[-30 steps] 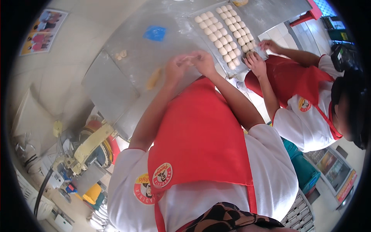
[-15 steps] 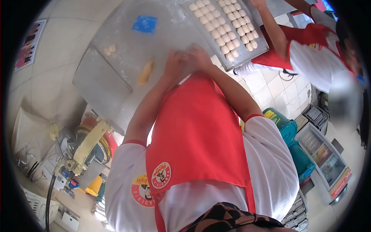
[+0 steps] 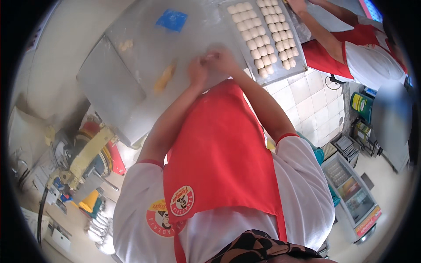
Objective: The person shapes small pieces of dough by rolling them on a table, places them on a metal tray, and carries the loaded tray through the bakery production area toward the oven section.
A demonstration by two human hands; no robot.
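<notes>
Left hand and right hand, still cupped together on a small dough piece over the table, now work nearer the tray, suggesting shaping continues.

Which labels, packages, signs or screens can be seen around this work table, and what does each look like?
Round badge: low on the red apron, red and white with a cartoon figure.
Round badge: on the white shirt beside the apron, yellow and red.
Green can: on the floor at right, cylinder with a yellow label.
Blue sheet: flat on the steel table, plain square.
Screen: top right corner, blue glow, detail too small.
</notes>
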